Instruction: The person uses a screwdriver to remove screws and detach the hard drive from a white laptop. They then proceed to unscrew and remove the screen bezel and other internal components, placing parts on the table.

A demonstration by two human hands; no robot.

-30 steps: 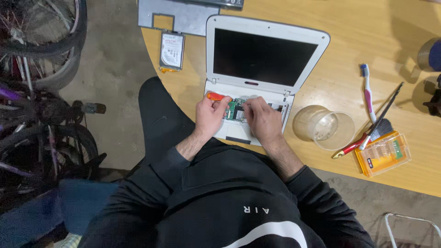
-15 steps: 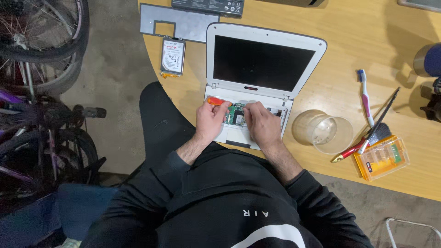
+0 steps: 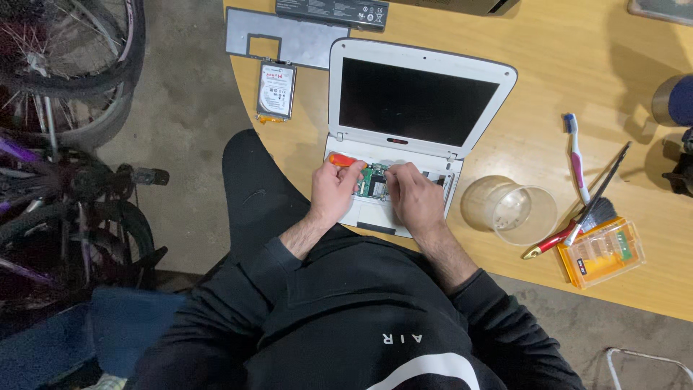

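A small white laptop lies open on the wooden table, its keyboard removed so a green circuit board shows in the base. My left hand grips an orange-handled screwdriver over the left side of the base. My right hand rests on the base beside the green board, fingers curled down onto it; what they pinch is hidden.
A hard drive and a grey cover plate lie at the table's far left, with a black battery behind. Right of the laptop are a clear plastic cup, toothbrush, brush and orange bit case. Bicycles stand left.
Both hands stay on the laptop base; my right hand's fingers have shifted slightly toward the green board. The view has drifted a little.
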